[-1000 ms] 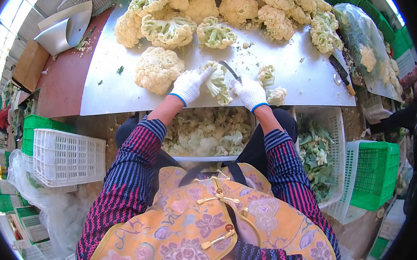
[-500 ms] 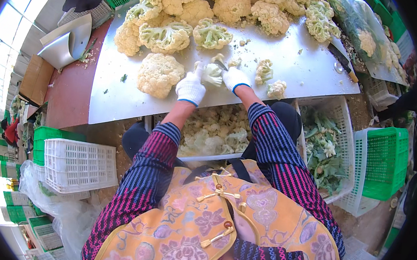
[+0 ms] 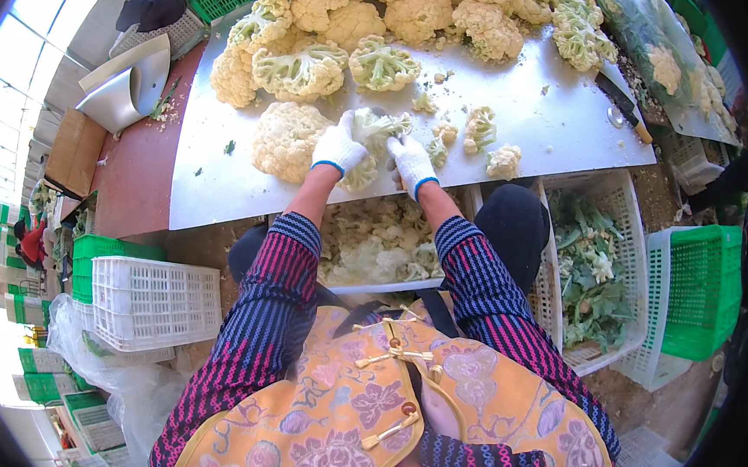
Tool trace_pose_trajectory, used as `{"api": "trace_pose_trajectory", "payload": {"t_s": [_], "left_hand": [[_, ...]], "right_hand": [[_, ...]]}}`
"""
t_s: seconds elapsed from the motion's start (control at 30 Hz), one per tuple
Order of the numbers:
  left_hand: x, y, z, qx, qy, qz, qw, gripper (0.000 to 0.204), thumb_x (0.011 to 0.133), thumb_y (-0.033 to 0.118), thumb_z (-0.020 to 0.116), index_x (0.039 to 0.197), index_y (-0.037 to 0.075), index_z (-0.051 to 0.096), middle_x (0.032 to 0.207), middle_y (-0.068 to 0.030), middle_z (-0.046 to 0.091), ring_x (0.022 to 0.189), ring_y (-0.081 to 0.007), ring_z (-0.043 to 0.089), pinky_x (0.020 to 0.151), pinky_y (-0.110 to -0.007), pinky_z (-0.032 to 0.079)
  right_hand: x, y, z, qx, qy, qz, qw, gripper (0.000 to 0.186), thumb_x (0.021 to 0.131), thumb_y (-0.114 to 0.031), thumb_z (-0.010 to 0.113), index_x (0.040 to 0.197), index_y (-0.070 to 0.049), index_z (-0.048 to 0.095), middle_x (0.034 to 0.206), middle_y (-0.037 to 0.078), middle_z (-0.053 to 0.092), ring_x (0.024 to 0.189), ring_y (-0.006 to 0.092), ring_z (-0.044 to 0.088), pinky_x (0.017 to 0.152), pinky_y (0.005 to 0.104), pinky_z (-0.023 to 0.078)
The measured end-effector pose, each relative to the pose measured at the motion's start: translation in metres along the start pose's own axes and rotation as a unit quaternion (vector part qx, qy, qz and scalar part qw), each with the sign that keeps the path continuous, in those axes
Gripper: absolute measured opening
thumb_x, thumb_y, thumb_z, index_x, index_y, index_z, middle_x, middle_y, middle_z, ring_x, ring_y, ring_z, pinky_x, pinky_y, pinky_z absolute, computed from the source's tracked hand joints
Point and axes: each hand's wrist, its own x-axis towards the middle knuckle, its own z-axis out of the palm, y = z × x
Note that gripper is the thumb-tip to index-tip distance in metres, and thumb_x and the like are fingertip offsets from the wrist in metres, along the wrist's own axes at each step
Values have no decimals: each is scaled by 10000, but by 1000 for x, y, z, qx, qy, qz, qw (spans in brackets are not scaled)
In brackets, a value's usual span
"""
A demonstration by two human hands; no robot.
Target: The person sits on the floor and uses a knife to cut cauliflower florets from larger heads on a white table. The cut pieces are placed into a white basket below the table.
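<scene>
My left hand, in a white glove with a blue cuff, is closed on a pale cauliflower piece above the near part of the metal-topped table. Against that piece's right side is my gloved right hand, its fingers curled around a small knife whose blade is mostly hidden. Just below the hands, a floret shows at the table's front edge; whether it is held or loose I cannot tell. A whole cauliflower head sits left of my left hand. Cut florets lie right of my right hand.
Cauliflower heads are heaped at the back. A larger knife lies at the table's right. Below the front edge stands a crate of florets, beside a white crate of leaves. Stacked crates stand left, a green crate right.
Both hands have drawn slightly together around the cauliflower piece, which has turned and tilted up. A floret now shows beneath them at the table edge. The view has shifted slightly.
</scene>
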Motion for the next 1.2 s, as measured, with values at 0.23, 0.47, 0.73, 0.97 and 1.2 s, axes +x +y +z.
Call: {"api": "trace_pose_trajectory", "payload": {"t_s": [0.23,0.47,0.73,0.97,1.2], "left_hand": [[-4,1,8,-22,-5,-52,998,851,701,241,685,1485,134,371,1229,-277,623,1111,-428,616,969,-429,467],[-16,20,11,-523,13,-177,834,817,718,73,761,1441,127,383,1188,-176,608,1012,-319,663,719,-416,601],[-2,9,-8,-16,84,16,996,988,593,328,837,1470,165,411,1484,-264,369,1323,-386,463,1088,-399,412],[10,-3,-32,7,-45,98,994,877,558,313,875,1318,50,526,1172,-226,635,1122,-347,609,978,-392,480],[3,-25,-28,-1,-9,84,996,826,568,390,887,1193,-12,526,1176,-233,622,1116,-323,611,937,-384,487]], "right_hand": [[-3,3,23,-475,68,5,877,493,944,-424,465,1252,-54,572,1150,323,633,1118,425,621,955,491,476],[-2,-6,-26,-10,27,56,998,290,988,-334,494,1186,-127,536,669,28,474,451,122,418,403,297,334],[-12,-43,-3,-136,-35,69,988,307,977,-332,502,1109,-55,502,673,63,502,441,149,445,377,316,342],[-5,-21,10,-444,26,-70,893,475,931,-401,508,1193,-13,583,1019,260,678,938,401,663,836,467,516],[5,-50,33,-437,-81,-76,892,406,946,-382,505,1038,-14,649,918,222,679,790,348,660,690,444,526]]}}
